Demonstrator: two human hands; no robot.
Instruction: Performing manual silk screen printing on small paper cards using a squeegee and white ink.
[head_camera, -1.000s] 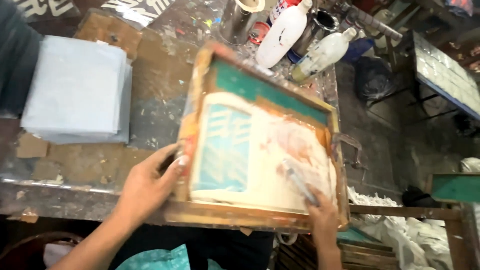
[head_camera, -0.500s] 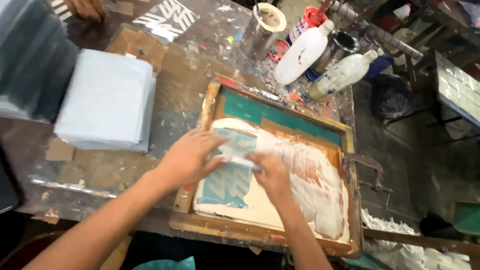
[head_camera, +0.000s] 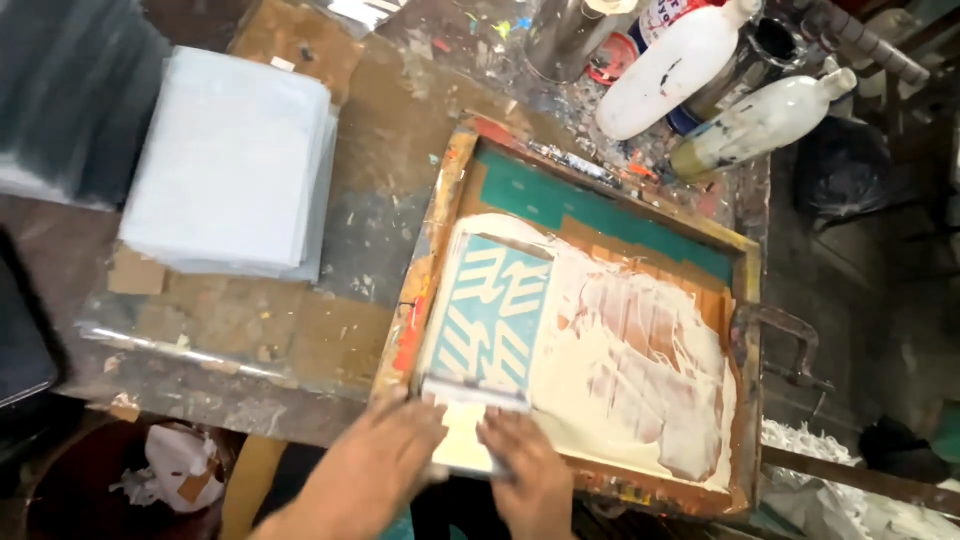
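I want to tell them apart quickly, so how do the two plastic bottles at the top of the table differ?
The white bottle is opaque, fatter and mostly clean; the clear bottle is see-through, slimmer, smeared, with yellowish liquid at its base. The white bottle lies nearer the metal can, the clear bottle nearer the table's edge. Both lie tilted, white caps pointing up-right.

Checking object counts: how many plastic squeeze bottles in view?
2. A white bottle lies tilted at the top of the table, behind the screen frame; a paint-smeared bottle lies just right of it. Others may be hidden among the cans.
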